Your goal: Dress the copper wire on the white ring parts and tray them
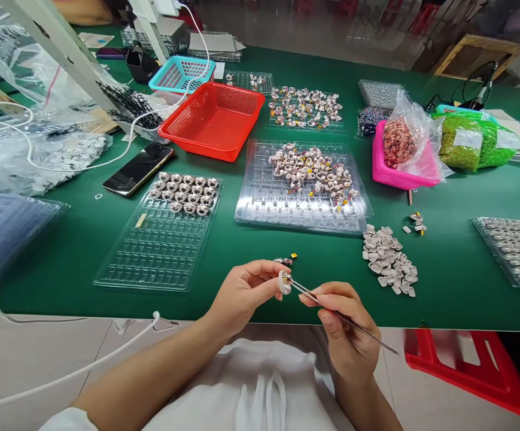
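Note:
My left hand [246, 293] pinches a small whitish earbud shell [283, 282] between thumb and fingertips, above the near edge of the green table. In my right hand [347, 323] is a pair of thin metal tweezers [327, 304], slanting up to the left. Their tips meet the inside of the shell; what they grip there is too small to make out. Just behind the shell lies a small part with a yellow tab [294, 256]. A heap of pale grey caps [389, 260] lies to the right of my hands.
A clear tray [152, 257] at left bears rows of shells. Stacked trays [260, 209] ahead hold a pile of parts with yellow tabs. Around them are a red basket [219, 129], a phone [138, 169], a pink basket [403, 178] and a filled tray [515, 251].

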Demonstrator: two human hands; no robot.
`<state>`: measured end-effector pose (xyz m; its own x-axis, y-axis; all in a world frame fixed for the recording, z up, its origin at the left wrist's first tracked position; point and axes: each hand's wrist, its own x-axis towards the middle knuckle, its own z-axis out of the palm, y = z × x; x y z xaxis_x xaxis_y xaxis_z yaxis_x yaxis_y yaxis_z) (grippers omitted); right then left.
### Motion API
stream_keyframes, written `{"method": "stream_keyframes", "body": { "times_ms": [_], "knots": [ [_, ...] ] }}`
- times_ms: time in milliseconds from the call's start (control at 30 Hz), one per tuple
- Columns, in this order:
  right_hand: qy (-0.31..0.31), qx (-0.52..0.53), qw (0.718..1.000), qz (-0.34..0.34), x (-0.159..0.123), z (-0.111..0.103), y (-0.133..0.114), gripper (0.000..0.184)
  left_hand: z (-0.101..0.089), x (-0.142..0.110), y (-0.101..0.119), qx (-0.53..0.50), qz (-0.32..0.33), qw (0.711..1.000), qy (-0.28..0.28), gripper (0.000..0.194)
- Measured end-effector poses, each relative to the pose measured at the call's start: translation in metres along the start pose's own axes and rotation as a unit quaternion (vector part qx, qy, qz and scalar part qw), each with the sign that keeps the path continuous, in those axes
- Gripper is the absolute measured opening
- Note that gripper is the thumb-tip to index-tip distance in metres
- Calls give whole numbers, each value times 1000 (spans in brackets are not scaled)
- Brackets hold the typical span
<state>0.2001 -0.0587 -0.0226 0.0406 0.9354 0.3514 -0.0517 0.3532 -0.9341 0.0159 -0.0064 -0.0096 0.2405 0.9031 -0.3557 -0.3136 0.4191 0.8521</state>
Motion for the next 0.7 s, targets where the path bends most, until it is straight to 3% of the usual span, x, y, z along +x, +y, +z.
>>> {"method": "stream_keyframes", "body": {
  "times_ms": [267,567,700],
  "knots": [
    [-35,3,999,-24,2,-4,1,35,1,0,1,-22,-12,1000,-5,21],
    [-127,-52,990,-32,19,-26,-11,35,2,-2,6,-13,-42,999,-21,19],
    [-166,-120,977,-67,28,-31,-24,30,3,-2,6,-5,-52,998,-23,21]
  ]
}}
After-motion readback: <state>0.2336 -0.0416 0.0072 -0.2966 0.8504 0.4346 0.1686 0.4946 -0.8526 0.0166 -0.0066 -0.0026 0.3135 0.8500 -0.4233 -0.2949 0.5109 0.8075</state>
